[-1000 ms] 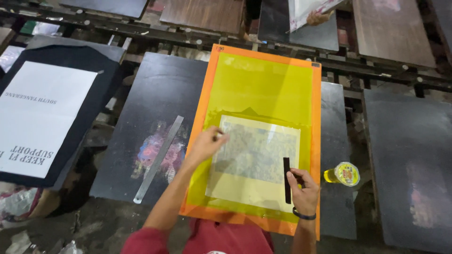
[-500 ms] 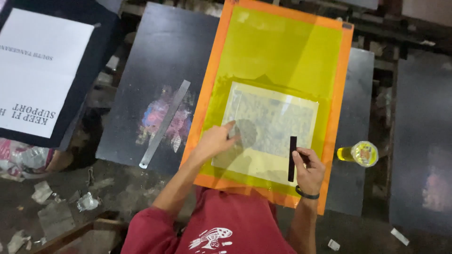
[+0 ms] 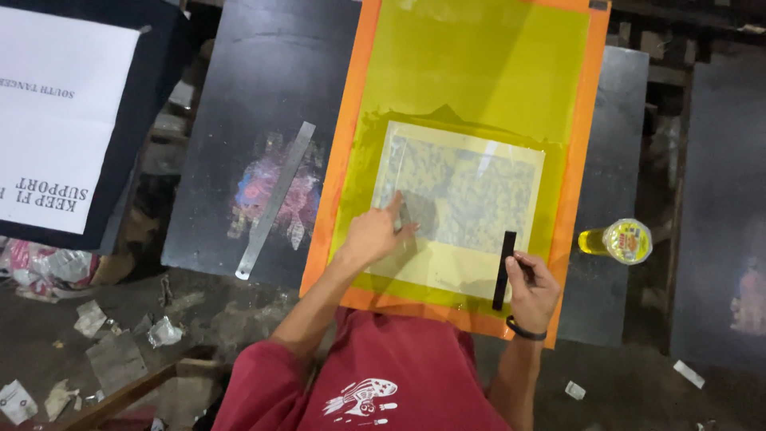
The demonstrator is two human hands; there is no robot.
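The left hand lay open, flat on the clear sheet on the yellow screen, while the right hand gripped a black strip there; pressing gently would have kept the sheet from sliding.

Upper yellow mesh lies open; metal ruler flanks the orange frame leftward, tape roll rightward

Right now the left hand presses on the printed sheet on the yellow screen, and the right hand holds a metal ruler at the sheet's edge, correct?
Not quite. In the head view the right hand holds a short black strip, not a metal ruler; the metal ruler lies untouched on the dark board. The left hand does press on the printed sheet.
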